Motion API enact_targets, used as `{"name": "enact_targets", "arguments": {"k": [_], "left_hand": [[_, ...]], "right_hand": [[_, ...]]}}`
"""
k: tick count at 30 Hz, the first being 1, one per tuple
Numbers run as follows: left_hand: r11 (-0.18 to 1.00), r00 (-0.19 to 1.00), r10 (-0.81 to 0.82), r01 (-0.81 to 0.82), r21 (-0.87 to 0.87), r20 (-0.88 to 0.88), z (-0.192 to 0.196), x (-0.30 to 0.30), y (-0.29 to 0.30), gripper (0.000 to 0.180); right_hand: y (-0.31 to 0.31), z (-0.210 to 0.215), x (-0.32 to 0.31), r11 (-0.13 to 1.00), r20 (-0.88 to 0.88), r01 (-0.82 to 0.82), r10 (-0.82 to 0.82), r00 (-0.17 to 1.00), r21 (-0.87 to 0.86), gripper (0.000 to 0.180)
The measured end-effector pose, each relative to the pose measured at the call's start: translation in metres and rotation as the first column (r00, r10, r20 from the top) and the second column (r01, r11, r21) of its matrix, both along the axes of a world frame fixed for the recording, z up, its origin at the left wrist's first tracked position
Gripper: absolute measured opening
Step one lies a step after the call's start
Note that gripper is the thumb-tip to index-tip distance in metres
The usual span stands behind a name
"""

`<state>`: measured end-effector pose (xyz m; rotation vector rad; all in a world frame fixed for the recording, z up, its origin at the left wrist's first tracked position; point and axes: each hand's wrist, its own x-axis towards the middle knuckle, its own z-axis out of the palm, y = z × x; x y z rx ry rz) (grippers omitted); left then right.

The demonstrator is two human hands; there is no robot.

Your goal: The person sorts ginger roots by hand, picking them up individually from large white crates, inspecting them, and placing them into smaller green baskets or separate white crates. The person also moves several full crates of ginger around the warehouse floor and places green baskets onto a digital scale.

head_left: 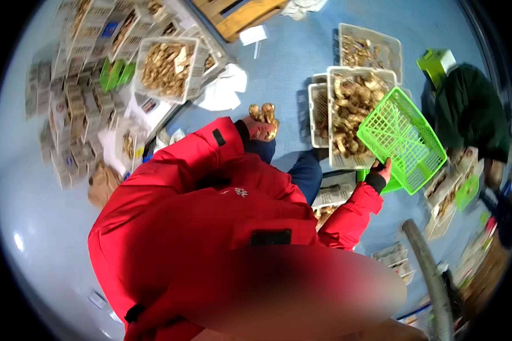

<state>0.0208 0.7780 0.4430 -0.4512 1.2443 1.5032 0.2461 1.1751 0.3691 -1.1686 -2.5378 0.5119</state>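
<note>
While clasping mushrooms (265,113) in left fingers (261,132), pinching green basket (404,142) in right fingers (387,165); apparently shifting basket; probably calls next for clearing crate (363,70) ahead of right fingers.

Pallet (249,19), wooden: 12 o'clock. Paper (252,35), white: just beside pallet. Box (434,63), green: 2 o'clock. Person (471,111), dark-clothed: between 2 and 3 o'clock. Pole (428,267), grey: 4 o'clock.

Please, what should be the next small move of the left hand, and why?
Perhaps move the left hand toward the green basket: this hand holds mushrooms, the right hand holds the basket by its edge, and no mushrooms show inside it.
</note>
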Motion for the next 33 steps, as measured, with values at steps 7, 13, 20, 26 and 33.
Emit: {"name": "enact_targets", "arguments": {"k": [7, 13, 20, 26, 33], "left_hand": [[0.787, 0.776, 0.615, -0.615, 0.049, -0.136, 0.034, 0.012, -0.157, 0.029], [0.562, 0.568, 0.820, -0.822, 0.086, 0.069, 0.012, 0.123, -0.200, 0.043], [0.772, 0.663, 0.541, -0.636, -0.008, -0.517, 0.030, 0.067, -0.283, 0.035], [0.756, 0.616, 0.590, -0.648, 0.090, -0.522, 0.041, 0.027, -0.371, 0.017], [0.656, 0.647, 0.682, -0.747, -0.107, -0.341, -0.031, 0.031, -0.490, 0.030]], "right_hand": [[-0.143, -0.005, -0.161, -0.004, -0.197, -0.221, -0.429, 0.881, -0.975, 0.021], [-0.250, 0.039, -0.215, -0.078, -0.115, -0.133, -0.193, 0.974, -0.988, 0.019], [-0.360, 0.067, -0.261, 0.373, -0.195, -0.488, 0.601, 0.775, -0.789, 0.024], [-0.500, 0.137, -0.330, 0.145, 0.055, -0.902, 0.989, 0.135, -0.406, 0.023], [-0.659, 0.106, -0.396, -0.024, 0.058, -0.886, 0.997, -0.057, -0.464, 0.031]]}}
